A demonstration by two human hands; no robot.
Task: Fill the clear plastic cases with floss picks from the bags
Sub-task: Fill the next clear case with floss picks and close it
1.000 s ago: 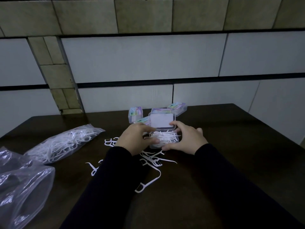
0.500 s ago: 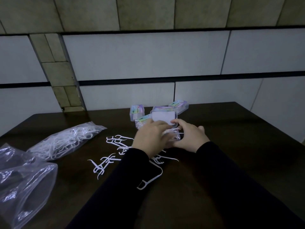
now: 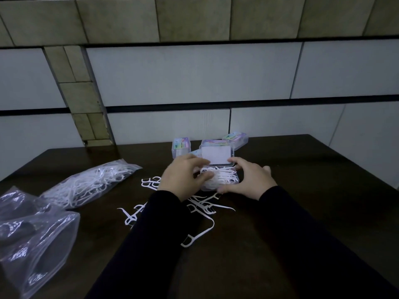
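Dark wooden surface (image 3: pixel 302 201): loose floss picks (image 3: pixel 200 207) nearest. Behind them open clear case (image 3: pixel 220 180), picks inside; left hand (image 3: pixel 183 178) fingers curled into its contents, right hand (image 3: pixel 248 180) gripping its side. Closed cases (image 3: pixel 181 146) farthest. Picks bag (image 3: pixel 90 183) left.

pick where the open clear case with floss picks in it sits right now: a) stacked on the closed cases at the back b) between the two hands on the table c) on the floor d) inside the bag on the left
b: the open clear case, lid up and floss picks inside, sits on the table between the left hand and the right hand.
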